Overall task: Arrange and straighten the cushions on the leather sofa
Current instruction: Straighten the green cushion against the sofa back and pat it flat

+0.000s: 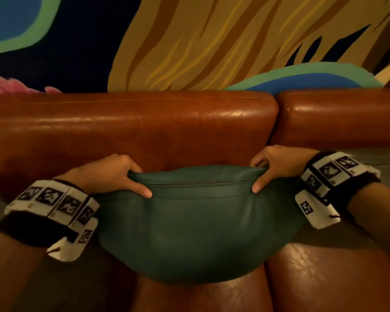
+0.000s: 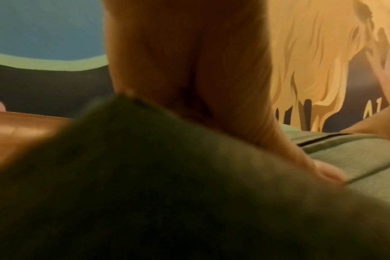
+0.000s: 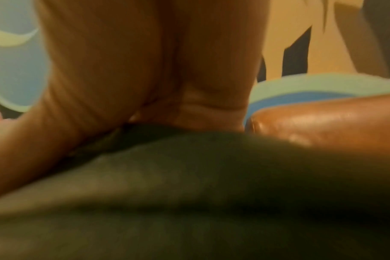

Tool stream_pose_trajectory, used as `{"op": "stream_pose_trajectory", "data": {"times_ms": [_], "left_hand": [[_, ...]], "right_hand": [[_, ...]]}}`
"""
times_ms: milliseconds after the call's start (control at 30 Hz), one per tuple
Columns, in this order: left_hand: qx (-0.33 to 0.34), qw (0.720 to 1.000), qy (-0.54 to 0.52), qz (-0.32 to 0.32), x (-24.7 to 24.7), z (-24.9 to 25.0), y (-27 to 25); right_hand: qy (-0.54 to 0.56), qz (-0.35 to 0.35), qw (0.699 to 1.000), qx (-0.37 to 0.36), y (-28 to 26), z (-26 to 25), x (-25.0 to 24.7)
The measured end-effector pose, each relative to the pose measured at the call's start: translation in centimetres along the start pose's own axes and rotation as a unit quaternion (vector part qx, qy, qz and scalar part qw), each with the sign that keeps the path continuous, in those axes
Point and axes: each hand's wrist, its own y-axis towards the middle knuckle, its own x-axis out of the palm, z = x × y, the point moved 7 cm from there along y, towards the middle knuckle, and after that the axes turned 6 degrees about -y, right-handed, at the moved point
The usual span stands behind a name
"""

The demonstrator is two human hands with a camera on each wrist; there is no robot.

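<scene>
A dark green cushion (image 1: pixel 196 226) stands on the brown leather sofa (image 1: pixel 131 127), its upper edge with a zip seam near the backrest. My left hand (image 1: pixel 122 176) grips its upper left corner, thumb on the front and fingers curled behind. At the upper right corner my right hand (image 1: pixel 268 170) grips the same way. In the left wrist view the left hand (image 2: pixel 211 88) lies over the green cushion (image 2: pixel 167 193) with its thumb on the seam. The right wrist view shows my right hand (image 3: pixel 156 70) pinching the blurred cushion (image 3: pixel 189 193).
The backrest is split in two sections, with a gap (image 1: pixel 276 122) just above my right hand. Two seat cushions (image 1: pixel 324 278) meet under the green cushion. Behind the sofa rises a painted mural wall (image 1: pixel 212 41). A grey surface (image 1: pixel 387 163) shows at the right.
</scene>
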Motion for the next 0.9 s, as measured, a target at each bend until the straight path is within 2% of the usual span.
{"op": "stream_pose_trajectory", "data": {"times_ms": [33,100,200,233,300,367,400,500,567,700,800,867,900], "left_hand": [[-0.014,1.0,-0.005,0.004,-0.4,-0.4,0.4],[-0.057,0.996,0.034,0.057,-1.0,-1.5,1.5],[-0.169,0.956,0.172,0.164,-0.6,-3.2,2.2],[-0.17,0.944,0.205,0.196,-0.1,-2.9,1.9],[-0.103,0.912,0.245,0.313,1.1,-0.6,0.2],[0.007,0.872,0.25,0.422,3.4,1.9,-1.7],[0.05,0.871,0.247,0.421,5.5,3.2,-2.4],[0.154,0.909,0.277,0.272,14.1,5.4,-2.1],[0.14,0.914,0.316,0.21,15.8,3.7,-0.8],[0.022,0.922,0.273,0.275,11.0,-0.3,0.7],[-0.039,0.924,0.248,0.289,9.3,-2.5,-0.6],[-0.091,0.92,0.197,0.327,8.5,-2.8,-1.6],[-0.095,0.918,0.179,0.341,8.4,-1.8,-1.6]], "right_hand": [[-0.011,0.027,1.0,0.007,0.6,0.0,-0.4],[-0.076,0.122,0.989,0.04,2.0,0.1,-1.3],[-0.149,0.26,0.948,0.103,2.7,0.7,-0.7],[-0.151,0.295,0.938,0.099,2.2,0.4,0.0],[-0.149,0.381,0.911,0.049,0.5,-1.0,1.8],[-0.139,0.458,0.878,-0.025,-1.5,-3.0,4.5],[-0.15,0.463,0.872,-0.056,-2.0,-4.2,6.4],[-0.228,0.371,0.889,-0.141,-1.2,-7.5,12.9],[-0.262,0.314,0.905,-0.118,0.5,-6.5,14.0],[-0.179,0.299,0.937,0.027,2.2,-0.5,9.9],[-0.177,0.287,0.941,0.039,1.6,0.8,9.6],[-0.164,0.289,0.942,0.044,0.9,-0.6,10.0],[-0.144,0.298,0.943,0.04,0.8,-1.8,10.1]]}}
